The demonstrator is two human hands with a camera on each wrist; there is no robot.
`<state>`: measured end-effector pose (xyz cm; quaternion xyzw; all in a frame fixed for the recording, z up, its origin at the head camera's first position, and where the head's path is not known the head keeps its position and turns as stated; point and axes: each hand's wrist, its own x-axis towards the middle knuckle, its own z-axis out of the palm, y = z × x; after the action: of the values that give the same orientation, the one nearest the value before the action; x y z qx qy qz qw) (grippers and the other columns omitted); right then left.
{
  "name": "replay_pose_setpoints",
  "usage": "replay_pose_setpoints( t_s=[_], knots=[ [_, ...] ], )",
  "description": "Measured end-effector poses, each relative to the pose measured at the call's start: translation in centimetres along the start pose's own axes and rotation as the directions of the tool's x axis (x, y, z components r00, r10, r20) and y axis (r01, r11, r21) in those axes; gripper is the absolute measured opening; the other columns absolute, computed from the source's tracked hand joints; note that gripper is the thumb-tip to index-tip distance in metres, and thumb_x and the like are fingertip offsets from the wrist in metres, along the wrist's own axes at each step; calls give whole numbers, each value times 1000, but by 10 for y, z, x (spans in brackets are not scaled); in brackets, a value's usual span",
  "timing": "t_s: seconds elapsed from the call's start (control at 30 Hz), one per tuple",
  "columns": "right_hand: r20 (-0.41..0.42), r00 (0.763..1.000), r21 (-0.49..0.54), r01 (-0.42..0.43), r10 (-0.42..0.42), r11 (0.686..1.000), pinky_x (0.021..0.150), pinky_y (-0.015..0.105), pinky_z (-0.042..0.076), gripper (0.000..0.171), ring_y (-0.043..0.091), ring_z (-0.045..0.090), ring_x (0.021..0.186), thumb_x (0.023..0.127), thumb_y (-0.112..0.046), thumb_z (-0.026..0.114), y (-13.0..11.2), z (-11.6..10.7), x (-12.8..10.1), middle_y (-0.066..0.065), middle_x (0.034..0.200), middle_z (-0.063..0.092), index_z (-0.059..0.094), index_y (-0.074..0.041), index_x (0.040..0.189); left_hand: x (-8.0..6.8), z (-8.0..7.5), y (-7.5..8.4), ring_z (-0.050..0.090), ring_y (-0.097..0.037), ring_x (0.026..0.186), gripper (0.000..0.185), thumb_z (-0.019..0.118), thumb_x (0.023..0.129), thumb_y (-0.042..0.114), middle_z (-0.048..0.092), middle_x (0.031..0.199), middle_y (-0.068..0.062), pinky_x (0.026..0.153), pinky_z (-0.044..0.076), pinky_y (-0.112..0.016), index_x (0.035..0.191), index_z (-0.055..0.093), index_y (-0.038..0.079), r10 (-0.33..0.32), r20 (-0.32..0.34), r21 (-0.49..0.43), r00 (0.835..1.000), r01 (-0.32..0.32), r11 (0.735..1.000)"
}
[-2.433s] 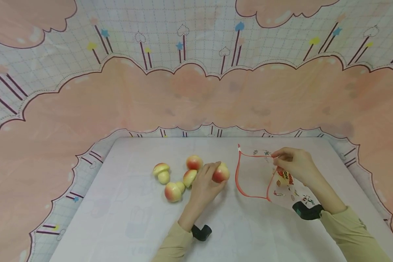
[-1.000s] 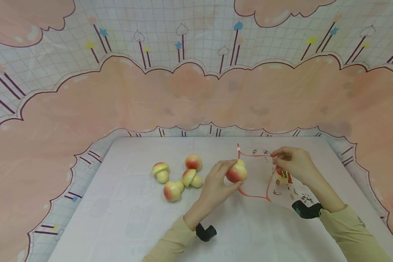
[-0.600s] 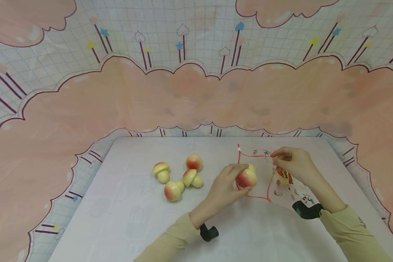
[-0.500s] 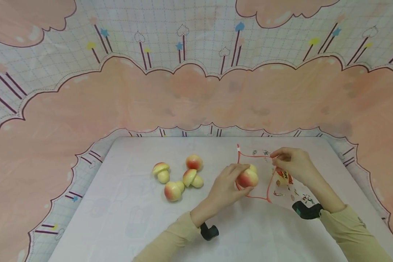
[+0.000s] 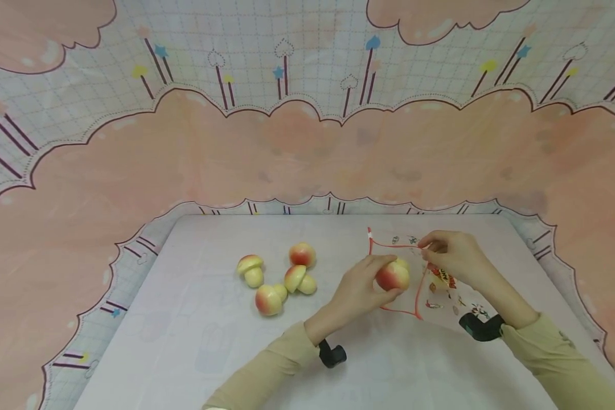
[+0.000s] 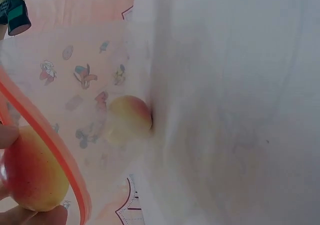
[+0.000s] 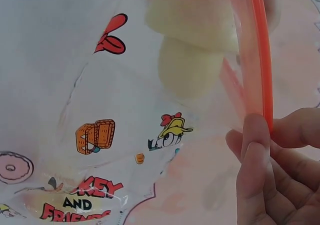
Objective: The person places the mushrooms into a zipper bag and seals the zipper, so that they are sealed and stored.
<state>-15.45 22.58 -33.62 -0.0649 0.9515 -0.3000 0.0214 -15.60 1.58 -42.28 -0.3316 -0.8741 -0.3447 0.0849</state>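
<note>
My left hand [image 5: 356,287] holds a toy mushroom [image 5: 392,277] with a red-and-yellow cap, thumb below and fingers above. It is in the mouth of a clear zip bag with an orange-red rim [image 5: 418,296]. In the right wrist view the mushroom's pale stem [image 7: 187,70] shows through the printed film. My right hand [image 5: 456,256] pinches the bag's far right rim between thumb and fingers, keeping the mouth spread. Another mushroom [image 6: 129,121] lies deeper in the bag, blurred by the film in the left wrist view.
Several more toy mushrooms lie left on the white table [image 5: 184,341]: one at the far left [image 5: 250,267], one at the back [image 5: 302,254], one in the middle [image 5: 296,278] and one in front [image 5: 269,300]. A patterned cloth [image 5: 287,154] hangs behind.
My left hand has carried the mushroom rightward from beside the others into the bag's mouth. The right hand has kept its pinch on the rim, almost still.
</note>
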Motion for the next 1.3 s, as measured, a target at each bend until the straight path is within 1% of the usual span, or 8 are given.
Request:
replay_pose_setpoints(
  t_s=[0.07, 0.17, 0.27, 0.57, 0.8, 0.97, 1.13, 1.3],
  knots=[
    [14, 1000, 5, -2, 2, 1000, 56, 27, 49, 21, 18, 64, 69, 89, -13, 63, -1, 0, 0, 10, 83, 71, 67, -2, 107, 2, 0, 0, 58, -8, 99, 57, 73, 83, 37, 62, 124, 3, 80, 48, -14, 134, 53, 18, -23, 30, -10, 999, 23, 1000],
    [25, 1000, 3, -5, 5, 1000, 55, 28, 48, 21, 17, 64, 67, 89, -12, 63, -1, -1, 1, 8, 82, 71, 66, -2, 107, 5, 0, 1, 56, -9, 101, 56, 72, 84, 39, 63, 127, 5, 79, 46, -15, 133, 55, 20, -48, 71, -24, 996, 50, 998],
    [24, 1000, -11, 1, -1, 1000, 56, 28, 48, 20, 17, 64, 67, 89, -12, 62, -2, -2, 1, 8, 81, 71, 67, -2, 106, 7, 2, 0, 55, -11, 106, 54, 72, 83, 40, 62, 129, 6, 81, 46, -17, 132, 57, 20, -51, 92, -18, 994, 53, 998],
    [39, 999, -45, 9, -7, 999, 59, 27, 47, 19, 14, 63, 69, 88, -13, 62, -3, -3, 4, 7, 82, 71, 68, -4, 105, 10, 7, -5, 55, -12, 111, 55, 71, 84, 38, 61, 130, 3, 87, 46, -20, 133, 55, 19, -33, 99, -18, 995, 35, 999],
    [41, 999, -55, 25, -23, 998, 57, 28, 47, 19, 16, 64, 68, 89, -13, 62, -3, -3, 5, 9, 82, 72, 68, -4, 104, 12, 10, -9, 58, -14, 108, 56, 77, 80, 30, 52, 121, -2, 88, 48, -18, 131, 57, 21, 12, 68, -51, 998, -9, 999],
    [45, 999, -45, 15, -13, 999, 57, 28, 47, 19, 17, 65, 69, 89, -13, 62, -4, -3, 6, 8, 82, 72, 67, -4, 104, 13, 13, -10, 57, -13, 103, 58, 79, 78, 28, 48, 115, -3, 83, 46, -15, 132, 57, 24, 3, 88, -51, 996, 2, 999],
    [46, 999, -41, 9, -7, 999, 57, 28, 47, 20, 17, 65, 69, 89, -13, 63, -5, -3, 6, 8, 83, 72, 67, -4, 105, 14, 16, -8, 56, -11, 98, 60, 78, 79, 28, 49, 113, -2, 80, 45, -12, 134, 55, 24, -17, 115, -47, 993, 22, 999],
    [44, 999, -37, 3, -1, 999, 55, 28, 47, 20, 18, 65, 69, 89, -12, 61, -5, -4, 5, 10, 85, 72, 67, -3, 107, 14, 20, -7, 58, -11, 98, 60, 78, 79, 28, 52, 113, -2, 81, 45, -13, 134, 55, 22, -12, 126, -23, 992, 15, 1000]
  ],
)
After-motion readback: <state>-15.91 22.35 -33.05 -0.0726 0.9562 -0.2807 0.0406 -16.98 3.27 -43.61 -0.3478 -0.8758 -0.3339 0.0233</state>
